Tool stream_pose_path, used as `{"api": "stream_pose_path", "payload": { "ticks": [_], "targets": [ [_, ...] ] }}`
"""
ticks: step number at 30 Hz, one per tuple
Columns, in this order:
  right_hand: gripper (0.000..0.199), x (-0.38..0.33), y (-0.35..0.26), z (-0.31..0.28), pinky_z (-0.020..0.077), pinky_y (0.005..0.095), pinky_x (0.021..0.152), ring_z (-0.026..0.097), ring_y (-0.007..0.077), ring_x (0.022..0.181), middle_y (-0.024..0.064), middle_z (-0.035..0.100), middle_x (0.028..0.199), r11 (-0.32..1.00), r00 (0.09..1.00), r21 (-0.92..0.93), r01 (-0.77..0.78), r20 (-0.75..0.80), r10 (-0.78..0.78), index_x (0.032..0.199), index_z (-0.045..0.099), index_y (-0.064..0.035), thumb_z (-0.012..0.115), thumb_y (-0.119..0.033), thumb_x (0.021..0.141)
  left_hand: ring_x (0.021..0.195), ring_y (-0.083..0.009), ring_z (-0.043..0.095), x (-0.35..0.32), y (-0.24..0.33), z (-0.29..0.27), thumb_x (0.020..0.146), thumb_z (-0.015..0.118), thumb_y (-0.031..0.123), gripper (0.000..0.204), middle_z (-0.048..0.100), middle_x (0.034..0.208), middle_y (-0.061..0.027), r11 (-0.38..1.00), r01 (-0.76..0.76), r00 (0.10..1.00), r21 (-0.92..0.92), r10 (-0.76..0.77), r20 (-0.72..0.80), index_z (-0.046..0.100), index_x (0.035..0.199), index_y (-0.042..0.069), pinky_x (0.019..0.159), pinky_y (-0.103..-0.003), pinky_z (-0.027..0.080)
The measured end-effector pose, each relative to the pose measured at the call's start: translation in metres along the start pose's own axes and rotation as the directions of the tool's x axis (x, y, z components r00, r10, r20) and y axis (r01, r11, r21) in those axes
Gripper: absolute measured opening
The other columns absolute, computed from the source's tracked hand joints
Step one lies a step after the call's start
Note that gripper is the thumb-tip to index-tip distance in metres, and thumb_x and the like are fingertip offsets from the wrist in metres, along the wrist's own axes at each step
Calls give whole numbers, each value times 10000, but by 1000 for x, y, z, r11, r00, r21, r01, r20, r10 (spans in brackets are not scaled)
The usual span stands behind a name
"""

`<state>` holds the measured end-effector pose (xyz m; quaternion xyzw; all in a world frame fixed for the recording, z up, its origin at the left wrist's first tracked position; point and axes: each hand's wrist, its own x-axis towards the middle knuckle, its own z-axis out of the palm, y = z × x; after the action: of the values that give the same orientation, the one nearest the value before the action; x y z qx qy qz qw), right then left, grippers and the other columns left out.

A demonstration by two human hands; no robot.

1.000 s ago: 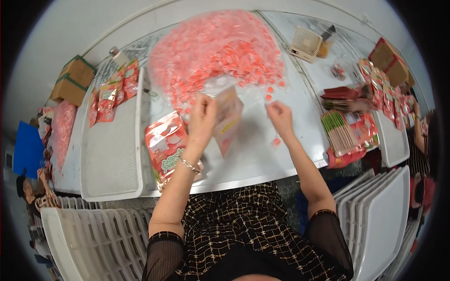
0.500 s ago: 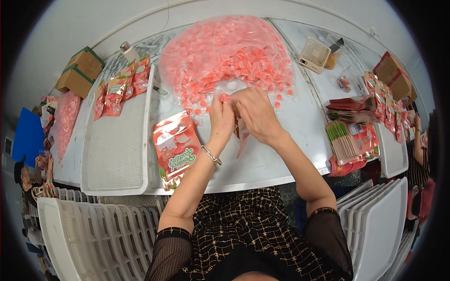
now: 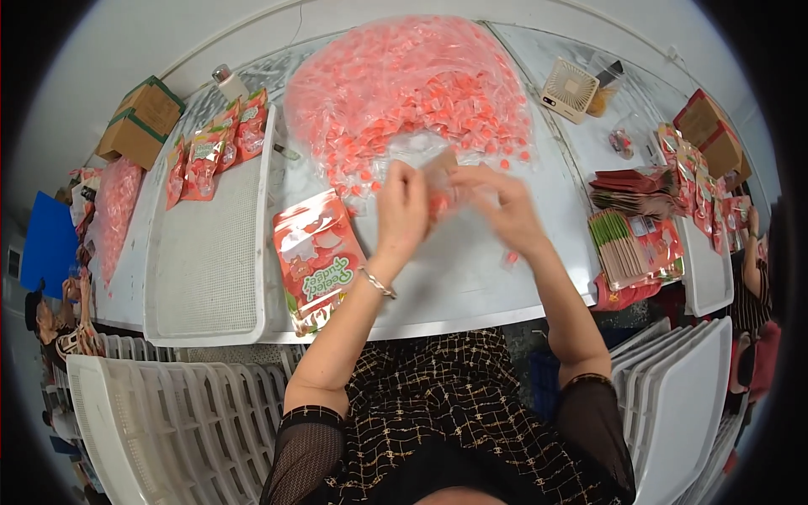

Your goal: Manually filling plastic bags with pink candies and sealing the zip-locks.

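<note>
Over the table's middle, my left hand (image 3: 402, 210) is closed on the side of a small pouch (image 3: 439, 171), brownish at the top with blurred pink below. My right hand (image 3: 503, 206) is at the pouch's other edge. Its fingers are smeared by motion, so their grip is unclear. One small pink wrapped candy (image 3: 511, 257) shows below my right hand. Just beyond my hands, a large clear plastic bag (image 3: 396, 50) spills a heap of pink wrapped candies (image 3: 454, 105). A larger red printed pouch (image 3: 316, 257) lies flat beside my left forearm.
A white mesh tray (image 3: 206, 269) at left carries several filled red pouches (image 3: 202, 164). Folded pouches (image 3: 627, 244) are stacked at right, below a small fan (image 3: 570, 90). Stacked trays (image 3: 177, 421) flank me. Cardboard boxes (image 3: 141, 122) stand at the far left; other people work at both sides.
My right hand has moved slightly right and down from my left hand, and the pouch between them now shows higher up. A single candy has appeared below my right hand.
</note>
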<state>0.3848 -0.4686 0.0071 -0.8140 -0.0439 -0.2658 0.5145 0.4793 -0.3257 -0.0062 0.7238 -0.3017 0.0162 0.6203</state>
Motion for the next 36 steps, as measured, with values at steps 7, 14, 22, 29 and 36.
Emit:
{"api": "stream_pose_path", "payload": {
  "ticks": [7,14,22,29,36],
  "targets": [
    [336,-135,84,-24,501,388,708,600,328,801,150,555,1025,567,986,-815,-118,-28,165,1108,599,-69,678,-137,789,638,-189,506,-4,-7,-29,926,466,151,165,522,703,-130,1000,15,999,-26,-16,-28,456,859,1,597,-334,412],
    [201,-48,-1,-7,458,274,686,557,142,750,81,589,954,983,950,-91,-158,-287,127,968,597,-28,663,-25,779,635,-277,533,-9,14,-27,920,445,138,157,529,715,-159,991,-85,995,107,90,-44,479,926,-15,612,-380,423],
    [193,21,-55,39,371,369,900,570,219,882,68,604,1002,687,893,-571,450,270,-360,921,636,-60,663,-209,801,687,-301,533,-10,-10,-29,916,459,173,186,540,767,-167,1000,25,994,-5,-25,-102,467,937,-12,649,-401,430],
    [137,30,-45,28,305,500,976,569,246,897,97,578,854,911,833,-349,221,553,10,855,621,-50,561,-173,871,871,-178,519,8,-26,-58,934,476,370,343,563,921,-85,939,212,977,-270,-194,92,492,993,32,782,-330,421],
    [216,45,-87,1,289,534,977,594,285,859,113,617,851,877,793,-418,235,605,76,901,600,-45,648,-236,813,781,-98,507,25,-34,-72,954,447,441,474,591,834,-21,916,257,813,-308,-32,581,645,918,11,723,-265,412]
  ]
}}
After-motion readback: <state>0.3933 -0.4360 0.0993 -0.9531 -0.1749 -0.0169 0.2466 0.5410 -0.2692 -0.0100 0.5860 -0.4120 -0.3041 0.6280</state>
